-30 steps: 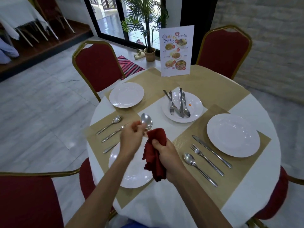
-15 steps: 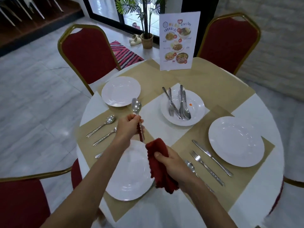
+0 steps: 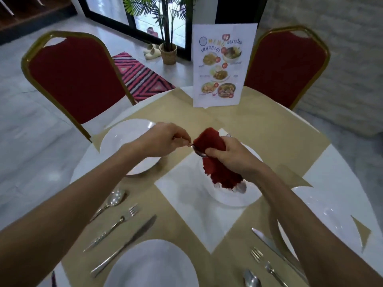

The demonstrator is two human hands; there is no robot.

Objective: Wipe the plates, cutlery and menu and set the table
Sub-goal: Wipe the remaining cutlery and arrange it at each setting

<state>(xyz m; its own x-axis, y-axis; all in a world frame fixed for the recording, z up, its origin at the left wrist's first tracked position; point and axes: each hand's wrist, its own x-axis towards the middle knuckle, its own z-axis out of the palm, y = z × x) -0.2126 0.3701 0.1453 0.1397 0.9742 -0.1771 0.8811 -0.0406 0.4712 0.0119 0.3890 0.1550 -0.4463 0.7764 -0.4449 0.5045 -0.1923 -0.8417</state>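
Hiding most of the spoon [image 3: 199,152], red cloth [image 3: 215,160] fills the right hand [image 3: 232,154]'s closed grip; left hand [image 3: 163,139] pinches its handle.

Both bare forearms extend forward, converging over the table [image 3: 269,129]. Left hand [image 3: 163,139], palm down, pinches a spoon [image 3: 200,153] handle between fingertips. Right hand [image 3: 232,154], just beside it, is closed around a cloth [image 3: 215,160] wrapped on the spoon's bowl.
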